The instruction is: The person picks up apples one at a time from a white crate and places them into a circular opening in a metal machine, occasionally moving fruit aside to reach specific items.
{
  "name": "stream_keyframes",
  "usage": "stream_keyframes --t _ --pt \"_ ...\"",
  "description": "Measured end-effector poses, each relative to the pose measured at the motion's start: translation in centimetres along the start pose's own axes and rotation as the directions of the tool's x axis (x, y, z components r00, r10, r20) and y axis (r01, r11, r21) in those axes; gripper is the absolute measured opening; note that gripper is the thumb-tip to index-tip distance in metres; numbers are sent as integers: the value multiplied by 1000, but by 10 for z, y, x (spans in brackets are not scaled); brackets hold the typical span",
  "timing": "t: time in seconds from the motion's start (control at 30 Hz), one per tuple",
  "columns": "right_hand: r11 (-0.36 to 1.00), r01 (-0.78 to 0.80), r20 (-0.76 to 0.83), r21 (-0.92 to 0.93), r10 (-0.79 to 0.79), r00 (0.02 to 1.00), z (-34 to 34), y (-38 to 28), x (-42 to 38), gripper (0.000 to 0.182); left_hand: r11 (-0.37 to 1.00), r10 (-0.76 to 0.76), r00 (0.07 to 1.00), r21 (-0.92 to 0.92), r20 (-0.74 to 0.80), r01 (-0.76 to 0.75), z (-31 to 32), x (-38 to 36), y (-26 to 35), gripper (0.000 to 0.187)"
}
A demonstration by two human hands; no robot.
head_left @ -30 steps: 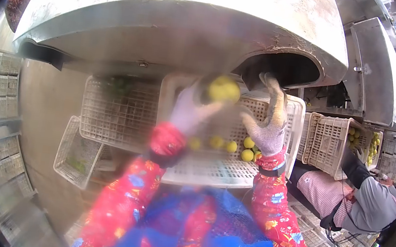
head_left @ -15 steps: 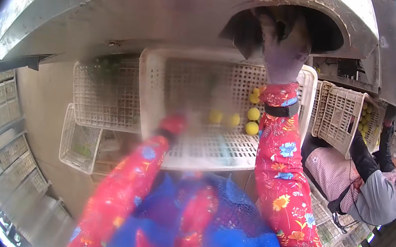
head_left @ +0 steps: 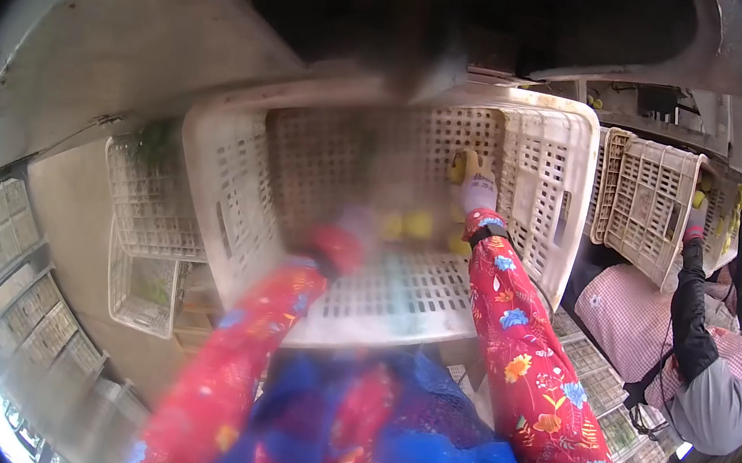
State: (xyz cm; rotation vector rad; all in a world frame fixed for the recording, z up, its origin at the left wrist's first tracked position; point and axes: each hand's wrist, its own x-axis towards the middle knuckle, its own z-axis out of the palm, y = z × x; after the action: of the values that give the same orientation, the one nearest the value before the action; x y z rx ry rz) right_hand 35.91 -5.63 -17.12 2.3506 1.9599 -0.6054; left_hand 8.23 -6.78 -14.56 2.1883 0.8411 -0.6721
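A white plastic crate [head_left: 376,337] with slotted walls stands in front of me, tilted so that I see inside. Several round yellow fruits [head_left: 417,225] lie low in it, partly smeared. My right hand [head_left: 480,190], in a pale glove, is inside the crate near its far right corner, its fingers closed on a yellow fruit [head_left: 457,168]. Over the crate's left part is my left hand [head_left: 355,227], close to the fruits; a blur on the lens hides its fingers. Both arms wear red floral sleeves.
A metal housing [head_left: 131,59] with a dark opening [head_left: 474,20] hangs above the crate. Stacked crates [head_left: 154,203] stand to the left. At right a co-worker [head_left: 627,312] reaches into a tilted crate [head_left: 646,207] holding yellow fruit.
My right hand has come down from the opening into the crate and closed on a fruit. My view has shifted; the co-worker's hand now shows at their crate.
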Motion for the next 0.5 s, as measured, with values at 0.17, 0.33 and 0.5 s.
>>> stream_keyframes --t 0.17,0.33,0.5 --pt "865 -181 43 469 183 982 -91 -63 -16 67 970 202 978 146 -41 -194 34 29 19 52" --pt "656 212 -307 724 31 951 -211 -153 -71 68 947 -121 991 -295 50 130 -26 -17 24 62" --pt "623 342 -496 704 86 864 -255 -218 -68 69 638 -257 951 -769 -173 33 -58 -78 -3 76"
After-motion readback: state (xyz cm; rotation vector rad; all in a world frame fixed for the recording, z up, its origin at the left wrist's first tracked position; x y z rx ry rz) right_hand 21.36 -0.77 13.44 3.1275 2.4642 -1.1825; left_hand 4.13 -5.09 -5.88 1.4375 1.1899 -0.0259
